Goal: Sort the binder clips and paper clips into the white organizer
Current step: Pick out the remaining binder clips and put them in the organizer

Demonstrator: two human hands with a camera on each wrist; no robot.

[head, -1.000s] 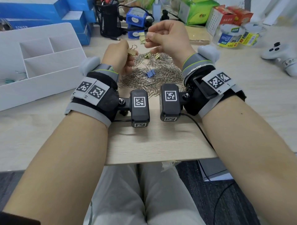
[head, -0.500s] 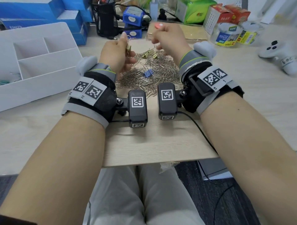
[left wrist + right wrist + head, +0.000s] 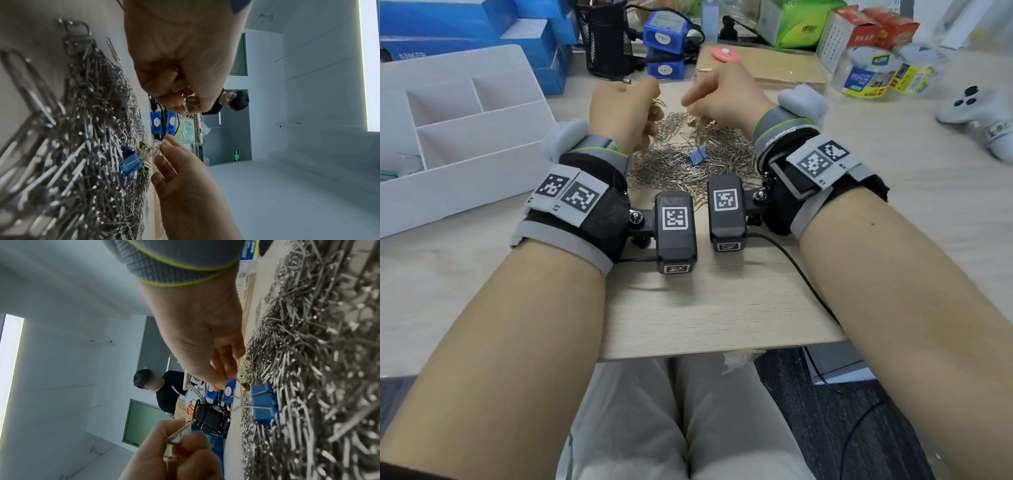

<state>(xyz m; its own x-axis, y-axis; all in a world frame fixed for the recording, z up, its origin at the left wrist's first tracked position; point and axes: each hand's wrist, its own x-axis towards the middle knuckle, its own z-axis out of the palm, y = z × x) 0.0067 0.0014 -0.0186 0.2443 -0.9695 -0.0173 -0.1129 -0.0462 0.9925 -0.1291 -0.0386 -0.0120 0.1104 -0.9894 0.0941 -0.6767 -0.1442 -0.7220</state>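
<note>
A heap of silver paper clips (image 3: 674, 171) (image 3: 82, 129) (image 3: 318, 353) lies on the desk between my hands, with a blue binder clip (image 3: 697, 158) (image 3: 130, 161) (image 3: 263, 404) on top. My left hand (image 3: 654, 106) (image 3: 185, 104) is curled around small gold binder clips (image 3: 658, 104) (image 3: 192, 105) (image 3: 174, 437), held above the heap's far left edge. My right hand (image 3: 693, 109) (image 3: 162, 149) (image 3: 228, 379) reaches down with loose fingers, their tips at a gold binder clip (image 3: 693, 120) (image 3: 145, 145) (image 3: 245, 385) on the heap's far side. The white organizer (image 3: 465, 164) stands to the left.
A black mesh pen cup (image 3: 606, 37) and blue boxes (image 3: 517, 34) stand behind the hands. Tape rolls (image 3: 873, 72) and a white controller (image 3: 976, 106) sit at the right. A person (image 3: 232, 100) sits across the desk. The desk's near edge is just behind my wrists.
My right hand gave its gold binder clip to my left hand, then came down to the heap. My left hand keeps its grip on the gold clips.
</note>
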